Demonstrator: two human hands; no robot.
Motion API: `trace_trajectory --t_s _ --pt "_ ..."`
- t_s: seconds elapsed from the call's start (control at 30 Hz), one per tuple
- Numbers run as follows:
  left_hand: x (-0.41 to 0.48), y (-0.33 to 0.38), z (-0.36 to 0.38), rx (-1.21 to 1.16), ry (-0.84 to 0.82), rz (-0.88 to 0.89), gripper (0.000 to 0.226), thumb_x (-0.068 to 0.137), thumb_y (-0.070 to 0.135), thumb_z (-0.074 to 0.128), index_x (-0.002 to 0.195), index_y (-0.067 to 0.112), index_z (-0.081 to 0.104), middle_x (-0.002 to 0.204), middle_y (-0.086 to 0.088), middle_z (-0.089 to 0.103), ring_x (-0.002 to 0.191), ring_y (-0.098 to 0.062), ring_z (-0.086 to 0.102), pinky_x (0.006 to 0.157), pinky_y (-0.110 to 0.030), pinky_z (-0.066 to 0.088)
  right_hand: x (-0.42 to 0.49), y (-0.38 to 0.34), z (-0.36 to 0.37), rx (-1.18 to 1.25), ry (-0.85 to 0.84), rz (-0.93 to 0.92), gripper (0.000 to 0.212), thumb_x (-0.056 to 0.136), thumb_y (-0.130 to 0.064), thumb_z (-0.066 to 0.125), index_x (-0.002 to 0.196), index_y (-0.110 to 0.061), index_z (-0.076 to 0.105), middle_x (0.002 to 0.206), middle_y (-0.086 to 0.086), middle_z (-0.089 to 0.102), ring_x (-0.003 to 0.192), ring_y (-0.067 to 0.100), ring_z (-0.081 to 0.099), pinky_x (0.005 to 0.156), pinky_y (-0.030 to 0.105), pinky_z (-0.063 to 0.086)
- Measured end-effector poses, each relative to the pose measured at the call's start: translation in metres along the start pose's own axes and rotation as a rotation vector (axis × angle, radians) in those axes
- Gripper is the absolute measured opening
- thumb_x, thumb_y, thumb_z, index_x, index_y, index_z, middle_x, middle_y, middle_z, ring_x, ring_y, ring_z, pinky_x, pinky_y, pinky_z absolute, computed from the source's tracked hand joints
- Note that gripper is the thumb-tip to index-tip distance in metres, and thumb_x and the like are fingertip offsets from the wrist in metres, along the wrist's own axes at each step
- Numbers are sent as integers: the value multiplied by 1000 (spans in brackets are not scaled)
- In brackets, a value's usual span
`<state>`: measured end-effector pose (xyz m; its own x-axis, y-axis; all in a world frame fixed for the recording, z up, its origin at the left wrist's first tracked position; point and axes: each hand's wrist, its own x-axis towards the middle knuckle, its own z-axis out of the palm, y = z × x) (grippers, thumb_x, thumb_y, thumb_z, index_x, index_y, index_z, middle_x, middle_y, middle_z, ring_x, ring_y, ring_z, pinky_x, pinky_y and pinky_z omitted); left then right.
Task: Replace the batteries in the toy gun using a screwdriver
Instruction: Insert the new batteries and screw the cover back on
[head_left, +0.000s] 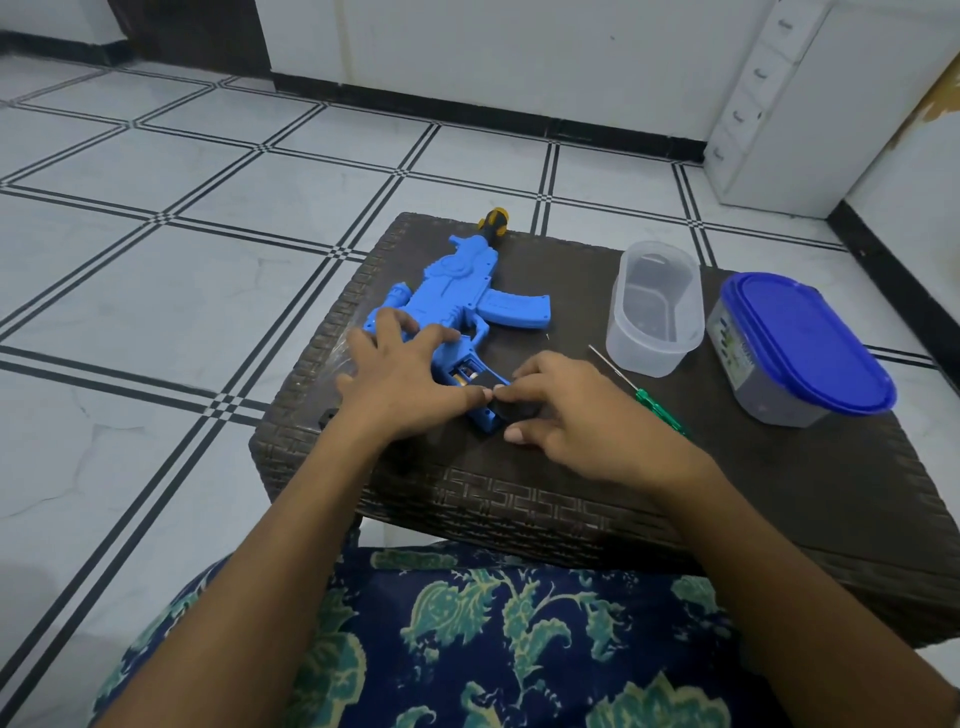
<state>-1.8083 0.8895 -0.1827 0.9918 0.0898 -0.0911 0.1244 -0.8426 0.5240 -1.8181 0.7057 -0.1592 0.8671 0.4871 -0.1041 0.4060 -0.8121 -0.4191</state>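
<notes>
A blue toy gun (457, 296) lies flat on a dark woven table (571, 493), its black and yellow muzzle pointing away. The grip's battery compartment (464, 373) is open and a battery shows inside. My left hand (400, 379) presses flat on the gun's rear body, fingers spread. My right hand (576, 415) pinches a small black battery cover (511, 408) at the grip's end, beside my left thumb. A green-handled screwdriver (649, 397) lies on the table just right of my right hand, untouched.
An open clear plastic tub (655, 306) stands right of the gun. A clear container with a blue lid (805, 348) sits near the table's right edge. White tiled floor surrounds the table; a white drawer unit (769, 104) stands at the back right.
</notes>
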Motion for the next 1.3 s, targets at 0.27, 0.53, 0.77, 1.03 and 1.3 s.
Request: trace_trajectory --t_s 0.27,0.53,0.77,1.03,1.3 --pt "1 1 -1 1 -1 1 54 78 57 63 127 45 45 133 4 21 130 -25 14 103 -56 26 8 -5 14 -46 56 -44 36 94 -21 61 130 -21 61 125 6 47 115 24 46 98 34 40" --pt "-2 1 -3 27 -41 -1 77 62 69 71 130 47 42 134 5 19 132 -24 10 104 -55 25 13 12 5 129 21 -61 42 89 -7 65 129 -20 63 126 4 61 115 19 56 103 33 42" --pt "-5 9 1 24 60 13 87 48 76 73 125 42 50 126 4 25 126 -22 18 98 -49 32 22 22 5 286 103 -2 35 84 -6 72 112 -21 57 107 5 68 77 -1 64 76 17 51" --pt "0 6 -4 -49 57 -14 79 50 69 78 122 44 56 125 5 28 128 -26 21 104 -47 31 24 27 9 388 177 36 24 77 -4 78 90 -21 66 89 2 70 83 6 67 77 26 56" --pt "4 9 3 -97 88 -108 63 57 64 79 113 44 57 130 6 27 132 -24 20 103 -56 25 26 26 11 754 146 231 11 84 -3 72 84 -14 69 77 13 72 73 23 67 86 45 58"
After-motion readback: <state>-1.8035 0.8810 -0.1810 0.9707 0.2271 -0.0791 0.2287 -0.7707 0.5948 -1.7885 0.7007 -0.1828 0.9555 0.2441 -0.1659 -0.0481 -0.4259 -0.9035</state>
